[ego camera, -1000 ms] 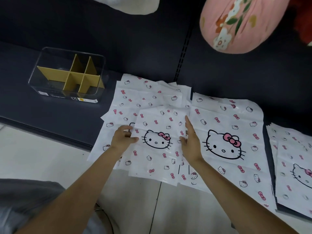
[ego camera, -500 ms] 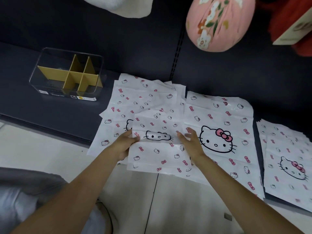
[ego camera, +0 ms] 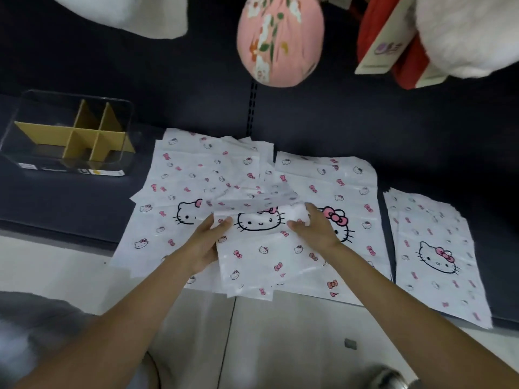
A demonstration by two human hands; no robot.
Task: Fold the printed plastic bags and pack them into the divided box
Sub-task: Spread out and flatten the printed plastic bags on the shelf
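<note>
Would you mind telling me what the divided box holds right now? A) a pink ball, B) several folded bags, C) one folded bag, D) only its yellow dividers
D: through the clear walls of the box only the yellow dividers show, while the bag being folded is in both hands, left and right.

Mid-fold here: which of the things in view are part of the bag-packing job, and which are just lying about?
Part of the job:
- printed bag being folded, held at its sides by the left hand and right hand
- spread bags underneath
- separate bag stack at right
- divided box, compartments look empty

Lying about:
- pink floral ball
- white plush items
- red packaging
</note>
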